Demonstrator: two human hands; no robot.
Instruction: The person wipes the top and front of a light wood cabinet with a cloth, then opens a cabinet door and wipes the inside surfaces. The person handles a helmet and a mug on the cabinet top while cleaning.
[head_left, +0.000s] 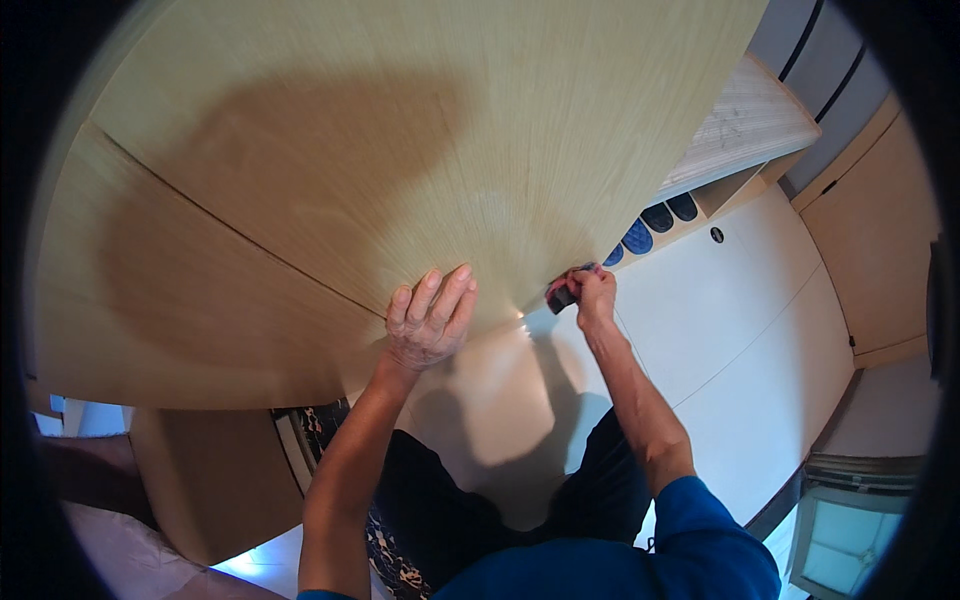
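A tall light wood-grain cabinet front (525, 112) rises before me, split by a dark seam (232, 232) on its left side. My left hand (431, 319) rests on the panel with its fingers spread, near the lower end of that seam. Bunched in my right hand (597, 296) is a red and dark cloth (562, 295), blurred, by the lower right edge of the panel. Whether the cloth touches the wood, I cannot tell.
To the right is a wooden bench shelf (750, 124), with blue slippers (637, 238) and dark ones (658, 217) below. A wooden door (874, 240) stands farther right. White floor tiles (720, 322) lie below; a patterned mat (394, 559) and a brown panel (217, 480) are at left.
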